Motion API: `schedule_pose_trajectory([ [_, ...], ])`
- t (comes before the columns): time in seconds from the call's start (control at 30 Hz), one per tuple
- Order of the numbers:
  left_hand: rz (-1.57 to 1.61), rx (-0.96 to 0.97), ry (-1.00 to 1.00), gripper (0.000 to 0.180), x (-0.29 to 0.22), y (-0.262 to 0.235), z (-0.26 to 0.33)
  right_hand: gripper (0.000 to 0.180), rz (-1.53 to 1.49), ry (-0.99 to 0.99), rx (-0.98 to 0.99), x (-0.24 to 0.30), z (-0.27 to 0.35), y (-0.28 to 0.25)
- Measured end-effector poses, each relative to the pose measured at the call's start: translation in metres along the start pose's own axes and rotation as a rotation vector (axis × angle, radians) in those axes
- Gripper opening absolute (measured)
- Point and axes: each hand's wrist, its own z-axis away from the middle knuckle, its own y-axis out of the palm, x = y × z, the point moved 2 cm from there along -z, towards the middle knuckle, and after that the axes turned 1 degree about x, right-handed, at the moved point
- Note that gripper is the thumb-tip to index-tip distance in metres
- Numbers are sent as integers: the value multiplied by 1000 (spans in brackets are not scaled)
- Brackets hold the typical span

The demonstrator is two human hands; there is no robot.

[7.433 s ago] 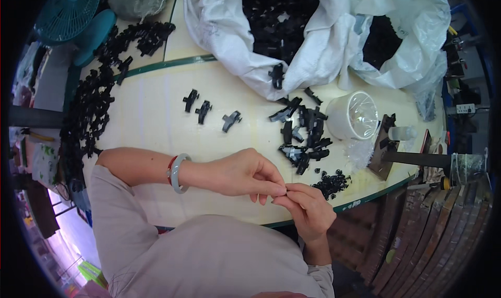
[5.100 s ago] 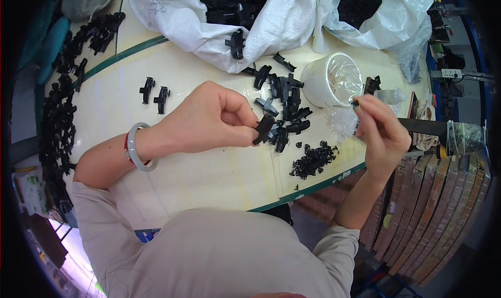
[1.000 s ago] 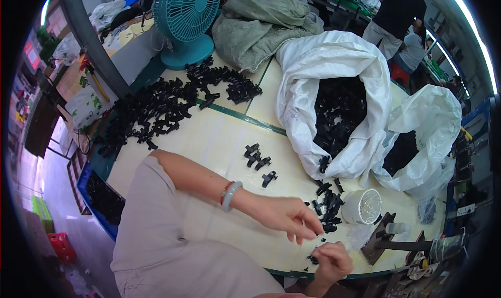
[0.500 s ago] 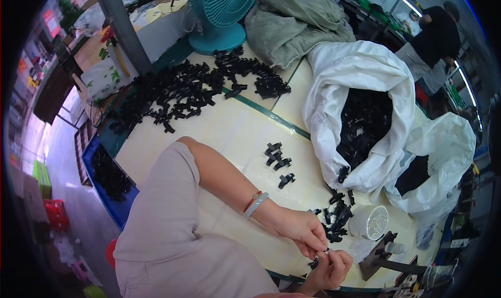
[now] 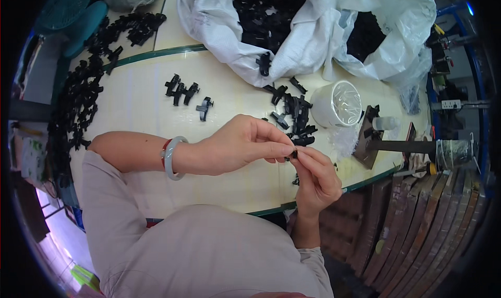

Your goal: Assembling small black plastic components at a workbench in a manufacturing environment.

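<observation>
My left hand (image 5: 235, 144), with a pale bangle and a red bracelet at its wrist, reaches across the table. Its thumb and forefinger pinch a small black plastic part (image 5: 294, 154). From the right, the fingertips of my right hand (image 5: 318, 182) close on the same part, so the two hands meet there. Fingers cover most of it, and its exact shape is hidden. Just beyond the hands lies a loose heap of black plastic clips (image 5: 298, 112). Farther left, a small cluster of black clips (image 5: 180, 91) and a single clip (image 5: 204, 109) rest on the tabletop.
A white sack (image 5: 209, 21) of black parts stands at the back, beside a second translucent bag (image 5: 404, 37). Right of the heap are a white tub (image 5: 324, 106) and a metal fixture with a dark bar (image 5: 399, 145). Black parts (image 5: 75, 102) spread along the left.
My view has swung to the right, so the sacks and table shift left and upward in it. Both hands still hold the small black part together.
</observation>
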Motion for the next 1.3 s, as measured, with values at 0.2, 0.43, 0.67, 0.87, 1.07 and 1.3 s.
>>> schedule_pose_trajectory([
  [0.2,-31,-5,-45,20,9,3,-5,24,43,-9,5,-1,6,-5],
  [0.43,-47,-13,-25,23,15,6,-4,25,-3,98,106,-6,7,-15],
  [0.67,-1662,-306,831,40,-15,-15,-15,19,229,18,64,-14,-31,-53],
  [0.87,-2068,-305,532,52,-4,-24,-26,15,408,10,-5,-40,-74,-83],
  [1.07,-1943,-284,709,35,-8,-26,-18,11,637,-140,239,-51,-90,-79],
  [1.3,-1704,-218,553,32,-21,-19,-9,9,683,-203,317,-57,-95,-78],
])
